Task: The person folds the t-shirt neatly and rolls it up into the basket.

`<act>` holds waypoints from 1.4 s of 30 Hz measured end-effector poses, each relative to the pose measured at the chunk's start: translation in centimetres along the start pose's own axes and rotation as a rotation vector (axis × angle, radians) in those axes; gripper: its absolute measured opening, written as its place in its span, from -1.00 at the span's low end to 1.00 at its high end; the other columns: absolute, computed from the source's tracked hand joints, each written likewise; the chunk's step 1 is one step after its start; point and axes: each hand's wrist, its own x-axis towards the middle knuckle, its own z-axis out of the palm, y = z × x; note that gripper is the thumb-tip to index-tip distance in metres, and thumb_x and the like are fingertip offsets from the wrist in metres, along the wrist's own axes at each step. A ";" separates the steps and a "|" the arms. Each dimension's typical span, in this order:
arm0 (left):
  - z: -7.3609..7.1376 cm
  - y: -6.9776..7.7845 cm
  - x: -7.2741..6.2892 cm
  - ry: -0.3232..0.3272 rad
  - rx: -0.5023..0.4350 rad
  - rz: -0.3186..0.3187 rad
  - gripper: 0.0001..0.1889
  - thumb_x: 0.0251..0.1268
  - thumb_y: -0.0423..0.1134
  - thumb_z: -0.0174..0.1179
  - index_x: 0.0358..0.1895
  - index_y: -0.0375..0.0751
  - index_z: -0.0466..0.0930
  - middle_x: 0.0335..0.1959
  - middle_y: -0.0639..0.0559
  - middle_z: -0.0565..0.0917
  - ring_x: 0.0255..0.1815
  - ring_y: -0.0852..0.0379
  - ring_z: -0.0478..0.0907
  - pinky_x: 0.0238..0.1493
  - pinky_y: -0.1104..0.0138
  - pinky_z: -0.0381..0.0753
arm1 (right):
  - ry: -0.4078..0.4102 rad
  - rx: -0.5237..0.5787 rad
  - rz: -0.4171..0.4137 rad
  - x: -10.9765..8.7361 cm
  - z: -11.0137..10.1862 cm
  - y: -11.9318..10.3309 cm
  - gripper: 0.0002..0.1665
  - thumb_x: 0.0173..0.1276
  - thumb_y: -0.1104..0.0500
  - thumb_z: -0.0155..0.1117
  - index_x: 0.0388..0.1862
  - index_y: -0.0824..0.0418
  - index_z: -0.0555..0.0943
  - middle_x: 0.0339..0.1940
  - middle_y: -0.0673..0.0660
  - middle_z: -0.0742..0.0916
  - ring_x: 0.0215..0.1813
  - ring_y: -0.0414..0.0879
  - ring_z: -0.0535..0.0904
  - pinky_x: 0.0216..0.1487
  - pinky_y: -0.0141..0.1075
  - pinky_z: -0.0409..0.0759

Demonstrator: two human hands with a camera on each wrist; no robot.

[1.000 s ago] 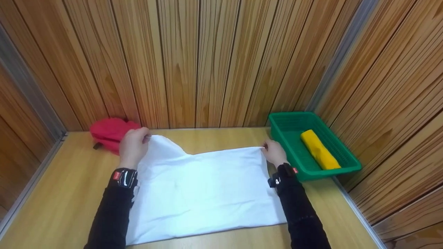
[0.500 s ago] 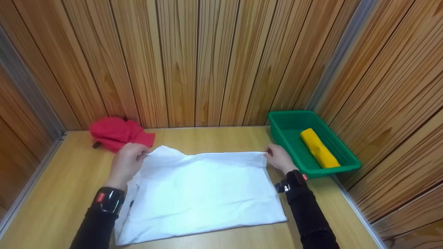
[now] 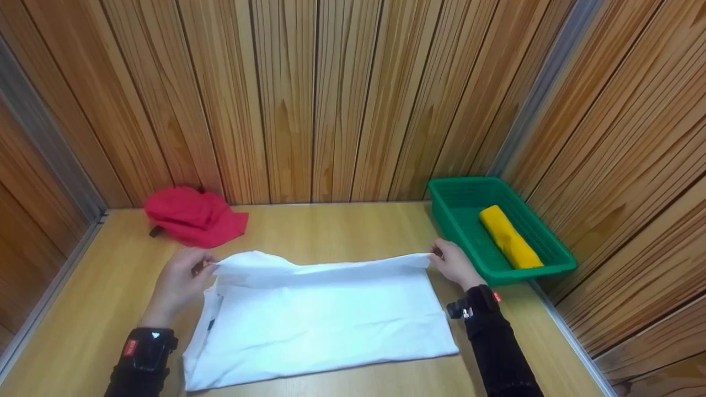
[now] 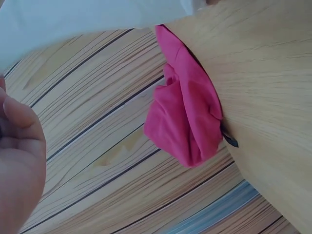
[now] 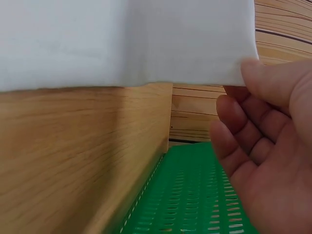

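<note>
A white T-shirt (image 3: 331, 320), folded over, lies spread on the table with a small dark tag at its left end. At its far left corner my left hand (image 3: 177, 282) pinches the edge between thumb and fingers. My right hand (image 3: 455, 264) pinches the far right corner; the right wrist view shows the thumb pressing the white fabric (image 5: 195, 44) against the index finger, the other fingers loosely curled. Between the hands the far edge is lifted and tips toward the person. In the left wrist view only part of the left hand (image 4: 22, 156) shows.
A green basket (image 3: 458, 231) stands at the right, close beside the right hand, with a rolled yellow cloth (image 3: 510, 237) in it. At the back left lies a crumpled red cloth (image 3: 193, 215) with a black tag. Wood-panelled walls (image 3: 331, 110) enclose the table (image 3: 342, 229).
Both hands have come nearer to the person and slightly apart, drawing the T-shirt's far edge along. The left hand has moved off from in front of the red cloth.
</note>
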 end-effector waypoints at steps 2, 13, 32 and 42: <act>-0.1 0.2 -0.6 -0.008 -0.015 -0.014 -0.76 0.01 -0.59 0.41 -0.29 -0.23 0.67 -0.47 0.15 0.51 -0.38 0.19 0.38 -0.35 0.48 0.42 | -0.002 0.003 0.003 -0.5 -0.1 0.2 -0.82 0.46 0.17 0.23 -0.06 0.23 0.54 -0.22 0.13 0.61 -0.16 0.06 0.47 -0.07 -0.08 0.53; -0.7 1.4 -3.1 -0.160 -0.052 -0.074 -0.74 0.03 -0.52 0.44 -0.30 -0.09 0.67 -0.47 0.23 0.51 -0.40 0.22 0.41 -0.36 0.41 0.48 | -0.054 -0.013 -0.092 -2.5 0.2 0.9 -0.92 0.41 0.19 0.28 -0.17 0.15 0.58 -0.30 0.04 0.61 -0.22 0.00 0.47 -0.08 -0.08 0.51; -1.6 0.9 -6.5 -0.492 -0.227 -0.424 -0.91 0.24 -0.29 0.37 -0.22 -0.11 0.69 -0.34 0.06 0.67 -0.28 0.06 0.52 -0.18 0.33 0.53 | -0.278 -0.045 -0.111 -4.6 0.9 0.9 -0.90 0.39 0.25 0.28 -0.27 0.03 0.57 -0.33 -0.09 0.62 -0.23 -0.06 0.49 -0.09 -0.12 0.49; -1.5 0.9 -7.2 -0.689 -0.253 -0.434 -0.89 0.26 -0.16 0.36 -0.24 -0.06 0.67 -0.30 0.09 0.65 -0.21 0.05 0.54 -0.10 0.20 0.54 | -0.298 -0.076 -0.192 -4.9 1.3 1.2 -0.89 0.33 0.28 0.31 -0.31 0.07 0.57 -0.39 -0.10 0.60 -0.30 -0.10 0.48 -0.21 -0.18 0.45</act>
